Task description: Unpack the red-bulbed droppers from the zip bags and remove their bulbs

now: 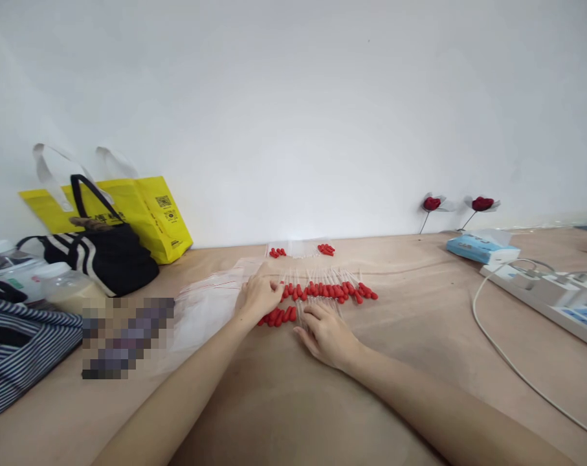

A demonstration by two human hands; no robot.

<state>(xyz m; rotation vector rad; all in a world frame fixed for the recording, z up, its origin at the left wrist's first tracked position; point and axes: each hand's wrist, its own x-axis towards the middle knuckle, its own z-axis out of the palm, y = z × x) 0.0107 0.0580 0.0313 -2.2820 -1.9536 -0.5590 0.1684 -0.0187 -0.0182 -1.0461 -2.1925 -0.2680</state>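
A row of several clear droppers with red rubber bulbs (329,290) lies on the tan table (293,401) in front of me. My left hand (257,296) rests at the row's left end, fingers curled down onto the droppers. My right hand (328,336) lies flat just below the row, fingers stretched out toward a second small cluster of red bulbs (279,316) between the two hands. A stack of clear zip bags (203,307) lies under and left of my left hand. Two small filled bags of red bulbs (300,250) sit farther back.
A yellow tote (150,213), a black striped handbag (103,255) and a striped bag (16,346) crowd the left side. At the right lie a blue tissue pack (480,247), a white power strip (555,294) with a trailing cable, and two red paper flowers (455,205) by the wall.
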